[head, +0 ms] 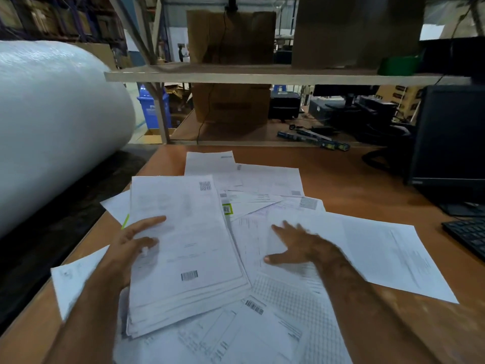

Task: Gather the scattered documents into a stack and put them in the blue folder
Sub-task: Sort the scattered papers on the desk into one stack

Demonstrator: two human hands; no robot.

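Paper is what I have to deal with: thin, light, limp sheets that slide over each other and crease if I grab them carelessly. My left hand [131, 245] grips the stack [183, 253] I am building, thumb and forefinger on the top page and the other fingers hidden under its left edge; the stack lies tilted over the loose pages on the table [354, 185], its lower edges fanned and not yet squared. My right hand [296, 245] is spread wide and flat, fingers straight, pressing on a loose sheet [252, 240] just right of the stack; it is blurred, so I cannot say how firmly it bears down. More documents lie scattered around: a far sheet [210, 161] toward the shelf [236, 76], a big sheet [388, 256] well off to the right, one poking past the table's left edge [70, 285], and several under my forearms. I judge a single page too floppy to lift by its middle, so the sound way is to drag it flat by friction until an edge overhangs, then pinch that edge. The stack is stiffer and heavier together, best held along a long side with fingers under and thumb on top, then tapped square. I see no blue folder anywhere in view.
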